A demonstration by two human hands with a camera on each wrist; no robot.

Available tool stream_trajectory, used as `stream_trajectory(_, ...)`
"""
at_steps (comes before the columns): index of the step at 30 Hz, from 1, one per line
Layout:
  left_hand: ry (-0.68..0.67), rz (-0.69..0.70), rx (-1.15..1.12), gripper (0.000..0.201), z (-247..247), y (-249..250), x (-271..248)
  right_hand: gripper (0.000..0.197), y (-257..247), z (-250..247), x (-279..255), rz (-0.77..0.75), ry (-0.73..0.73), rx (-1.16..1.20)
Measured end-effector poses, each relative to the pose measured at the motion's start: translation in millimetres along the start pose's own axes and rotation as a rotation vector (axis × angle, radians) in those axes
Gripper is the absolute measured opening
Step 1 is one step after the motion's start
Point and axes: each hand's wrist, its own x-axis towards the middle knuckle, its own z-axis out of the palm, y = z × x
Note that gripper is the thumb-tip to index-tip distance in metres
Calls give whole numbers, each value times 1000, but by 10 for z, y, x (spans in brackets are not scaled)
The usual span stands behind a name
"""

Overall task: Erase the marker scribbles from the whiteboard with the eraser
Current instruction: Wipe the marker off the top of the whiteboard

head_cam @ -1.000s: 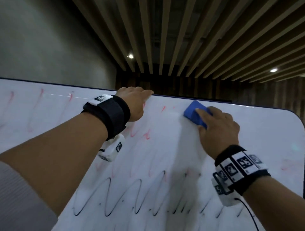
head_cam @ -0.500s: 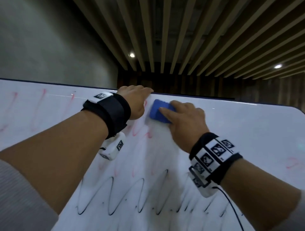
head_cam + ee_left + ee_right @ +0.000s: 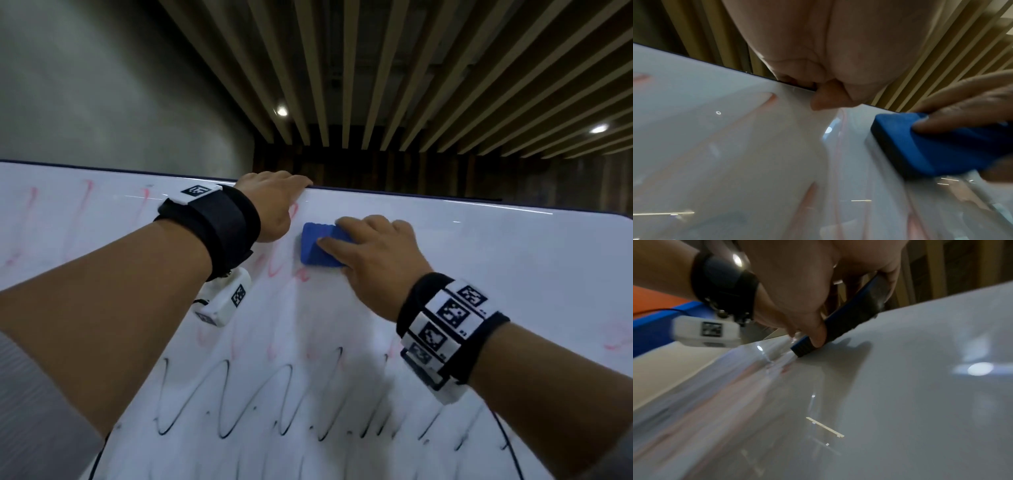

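The whiteboard (image 3: 496, 274) tilts away from me. My right hand (image 3: 373, 253) grips the blue eraser (image 3: 317, 250) and holds it flat on the board near the top edge, thumb on its near side, fingers over its far side. The eraser (image 3: 931, 146) shows in the left wrist view too, and its dark felt edge (image 3: 849, 318) in the right wrist view. Just left of it, my left hand (image 3: 274, 202) holds the board's top edge, fingers hooked over it, thumb (image 3: 824, 100) on the face. Faint red scribbles (image 3: 82, 212) run left; black waves (image 3: 226, 401) cross lower down.
A wiped, smeared band runs down the board below the eraser. A faint red mark (image 3: 616, 339) stays near the right edge. The board's rounded top right corner (image 3: 625, 219) is close to the frame edge. Slatted ceiling and grey wall lie behind.
My right hand has slid the eraser left along the top of the board, toward my left hand, then slightly down. The left hand has kept its hold on the edge.
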Motion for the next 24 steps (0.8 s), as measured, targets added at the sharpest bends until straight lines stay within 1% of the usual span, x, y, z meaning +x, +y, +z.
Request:
stream_trajectory(1,-4,-3,-11,64,-8,7,-8,54,142,-40,32,17,24,3)
stream_trajectory(3,-5,-17,-25,64,-18,24,-32,52,422,-91,55,133,93,22)
stream_trajectory(4,-6,-29,-26,64,-17,35,-41,52,478,-74,12,171,109,34)
stream_trajectory(5,-9,-38,-27,65,-15,45,-45,53,451,-26,-92,146,123,35)
stream_trajectory(6,-12,-41,-29,65,-15,54,-46,53,352,59,-247,65,125,28)
stream_trajectory(8,-11,-49,-40,64,-14,65,-54,56,59,262,-614,-192,55,30)
stream_trajectory(9,-11,-53,-44,63,-16,68,-54,57,-18,289,-725,-283,8,32)
stream_trajectory(10,-12,-60,-47,63,-14,68,-54,56,0,266,-720,-317,-23,42)
stream_trajectory(11,-12,-66,-50,63,-10,73,-49,54,79,220,-613,-286,-19,45)
stream_trajectory(12,-8,-71,-54,62,0,74,-36,52,187,165,-453,-184,10,46)
stream_trajectory(14,1,-74,-55,55,29,69,-9,49,372,32,-130,83,109,53)
stream_trajectory(15,10,-81,-50,53,42,59,2,48,394,7,-46,156,143,66)
stream_trajectory(16,18,-89,-49,51,48,54,10,48,337,30,-38,150,168,83)
stream_trajectory(17,19,-92,-55,51,50,52,14,48,219,93,-111,70,168,93)
stream_trajectory(18,17,-90,-65,51,53,54,12,49,71,198,-248,-60,136,94)
stream_trajectory(19,14,-88,-71,51,49,60,6,49,-76,290,-422,-203,84,99)
stream_trajectory(20,8,-88,-72,51,44,61,0,50,-168,357,-575,-304,21,101)
stream_trajectory(21,-2,-88,-70,51,34,63,-5,50,-174,358,-647,-343,-31,105)
stream_trajectory(22,-9,-85,-68,51,22,63,-8,50,-93,316,-615,-340,-37,112)
stream_trajectory(23,-13,-82,-67,52,5,66,-16,49,25,260,-518,-280,-11,113)
stream_trajectory(24,-16,-79,-70,54,-15,73,-28,48,155,183,-378,-168,30,111)
